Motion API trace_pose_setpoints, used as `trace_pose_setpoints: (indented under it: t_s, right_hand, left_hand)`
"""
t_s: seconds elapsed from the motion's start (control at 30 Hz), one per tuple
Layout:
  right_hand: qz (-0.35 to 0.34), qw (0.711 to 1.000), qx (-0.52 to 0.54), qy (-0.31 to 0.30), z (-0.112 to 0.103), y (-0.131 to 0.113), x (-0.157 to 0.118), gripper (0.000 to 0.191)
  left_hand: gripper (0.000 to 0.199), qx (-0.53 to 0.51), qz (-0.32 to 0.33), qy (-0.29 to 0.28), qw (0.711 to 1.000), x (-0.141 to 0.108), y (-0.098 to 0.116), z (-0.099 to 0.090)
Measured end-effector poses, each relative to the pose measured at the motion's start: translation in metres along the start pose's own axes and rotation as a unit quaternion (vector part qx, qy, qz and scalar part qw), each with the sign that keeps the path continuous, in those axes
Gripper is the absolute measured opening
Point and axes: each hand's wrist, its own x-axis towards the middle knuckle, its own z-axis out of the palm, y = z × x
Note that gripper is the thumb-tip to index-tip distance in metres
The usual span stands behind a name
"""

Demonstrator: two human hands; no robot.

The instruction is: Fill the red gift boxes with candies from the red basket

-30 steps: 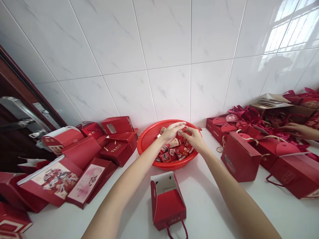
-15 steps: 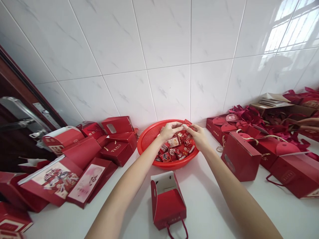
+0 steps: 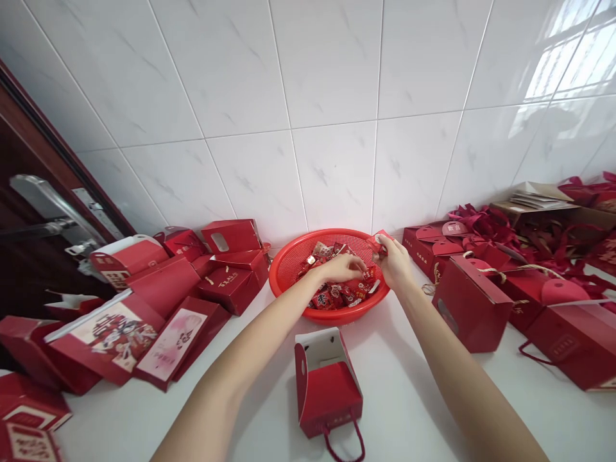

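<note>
Red-wrapped sweets (image 3: pixel 325 297) fill much of the bottom of a red plastic basket (image 3: pixel 280 269) standing against the wall. My left hand (image 3: pixel 344 267) is down in the basket over the sweets, its fingers apart and slightly bent, with nothing visible in them. At the basket's right rim my right hand (image 3: pixel 395 260) is closed around a red-wrapped sweet (image 3: pixel 378 240), partly hidden by the fingers. Between my forearms, in front of the basket, a red gift box (image 3: pixel 328 388) stands with its top open, showing a white inside; its cord handle (image 3: pixel 353 449) hangs toward me.
Several red boxes (image 3: pixel 231 282) crowd the left side, near a door handle (image 3: pixel 58 205). On the right are more red boxes (image 3: pixel 474 305), dark red ribbons (image 3: pixel 481 221) and a stack of pale folded card (image 3: pixel 539 194). White tiles (image 3: pixel 332 173) line the wall behind the white tabletop (image 3: pixel 385 398).
My hands, close together over the basket before, have moved apart. The left has gone down among the sweets; the right has shifted right with the red-wrapped sweet. The view has shifted slightly.
</note>
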Motion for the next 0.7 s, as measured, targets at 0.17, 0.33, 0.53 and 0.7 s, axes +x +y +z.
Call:
trace_pose_setpoints:
  t_s: [0.17,0.33,0.53,0.7]
  right_hand:
    - [0.005,1.000,0.004,0.004,-0.001,0.000,0.000,0.029]
    - [0.005,1.000,0.004,0.003,-0.001,0.002,0.001,0.029]
    - [0.008,1.000,0.016,0.011,0.001,0.001,-0.003,0.026]
    - [0.012,0.999,0.030,0.018,0.005,-0.001,-0.004,0.026]
  left_hand:
    - [0.036,0.195,-0.001,-0.129,0.972,-0.006,-0.004,0.016]
    - [0.026,0.258,-0.003,-0.100,0.961,-0.004,-0.008,0.030]
    - [0.017,0.269,0.019,-0.043,0.962,0.003,-0.017,0.021]
    - [0.025,0.265,0.007,-0.051,0.963,0.004,-0.021,0.009]
